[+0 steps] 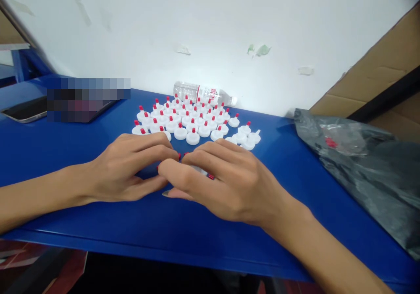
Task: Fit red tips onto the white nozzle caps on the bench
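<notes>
My left hand (131, 167) and my right hand (226, 176) meet over the blue table (108, 224), fingers bent and closed, fingertips nearly touching. What they pinch is largely hidden. Small red caps (211, 176) show between and beneath the fingers, and part of a white piece peeks out under my right hand. Just beyond my hands stands a cluster of several white round nozzle lids (193, 137), most of them with a red tip cap (180, 125) on the spout. At the cluster's right side, a few white lids (254, 136) have bare spouts.
A clear plastic bottle (205, 93) lies behind the lids along the white wall (213, 22). A phone (24, 110) and a blurred-out object (87, 101) lie at the left. A grey plastic bag (367, 180), with a clear bag (343, 141) holding red bits, covers the right side beside cardboard (377, 66).
</notes>
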A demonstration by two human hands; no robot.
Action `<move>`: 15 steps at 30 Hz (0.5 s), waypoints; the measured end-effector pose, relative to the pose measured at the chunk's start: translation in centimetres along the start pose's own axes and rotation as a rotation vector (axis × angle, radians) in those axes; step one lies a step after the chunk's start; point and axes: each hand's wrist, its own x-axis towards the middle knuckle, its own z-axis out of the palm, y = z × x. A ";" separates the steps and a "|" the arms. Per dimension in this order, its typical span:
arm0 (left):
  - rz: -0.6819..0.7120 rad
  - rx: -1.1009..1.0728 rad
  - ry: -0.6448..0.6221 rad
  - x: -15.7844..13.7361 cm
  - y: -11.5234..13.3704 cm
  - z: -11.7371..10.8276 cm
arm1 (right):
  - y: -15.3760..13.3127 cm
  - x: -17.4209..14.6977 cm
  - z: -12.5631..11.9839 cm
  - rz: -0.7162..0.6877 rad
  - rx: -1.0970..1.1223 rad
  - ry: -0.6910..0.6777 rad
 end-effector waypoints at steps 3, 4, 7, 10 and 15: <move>0.010 -0.024 -0.037 0.0 -0.1 -0.1 | 0.0 0.0 0.1 -0.016 -0.023 0.008; 0.006 -0.045 -0.052 -0.1 -0.1 -0.2 | 0.0 0.0 0.2 -0.020 -0.034 0.009; -0.002 -0.105 -0.083 -0.1 0.0 -0.3 | -0.1 0.1 0.3 -0.023 -0.056 0.016; -0.012 -0.099 -0.075 -0.1 0.1 -0.3 | -0.2 0.1 0.4 -0.016 -0.060 0.027; -0.013 -0.089 -0.063 -0.3 0.1 -0.2 | -0.1 -0.1 0.3 -0.006 -0.059 -0.023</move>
